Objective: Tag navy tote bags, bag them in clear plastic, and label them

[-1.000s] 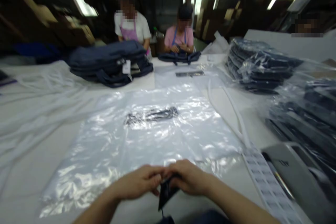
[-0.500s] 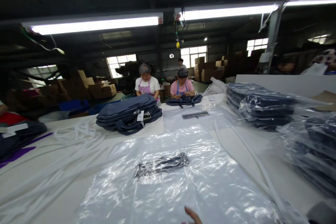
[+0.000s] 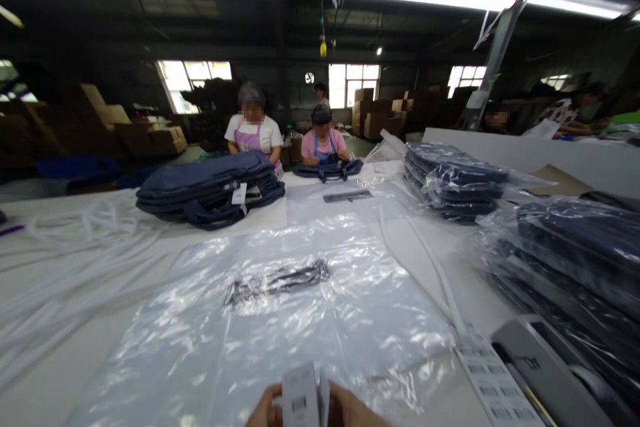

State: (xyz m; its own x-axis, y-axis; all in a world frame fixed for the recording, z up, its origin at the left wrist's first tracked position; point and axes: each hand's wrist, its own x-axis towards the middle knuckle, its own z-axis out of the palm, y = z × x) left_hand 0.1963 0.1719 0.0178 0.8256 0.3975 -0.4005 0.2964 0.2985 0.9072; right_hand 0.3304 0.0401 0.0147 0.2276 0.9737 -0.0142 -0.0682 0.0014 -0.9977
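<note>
At the bottom edge of the view my left hand [image 3: 266, 415] and my right hand [image 3: 353, 411] hold a small white barcode tag [image 3: 301, 395] upright between them. Only the fingertips show; the rest of both hands is cut off below the frame. Just beyond them a stack of clear plastic bags [image 3: 280, 320] lies flat on the white table [image 3: 65, 360], with black printing [image 3: 277, 278] on the top bag.
A strip of barcode labels [image 3: 493, 383] and a grey device [image 3: 545, 367] lie at the right. Bagged navy bags [image 3: 565, 247] are stacked along the right, with loose navy bags [image 3: 207, 188] and white cords [image 3: 65, 247] at the left. Two people [image 3: 253, 130] work at the far end.
The camera tilted up and then partly back down. My hands held a dark item one second ago, dropped almost out of view, and now hold a white barcode tag.
</note>
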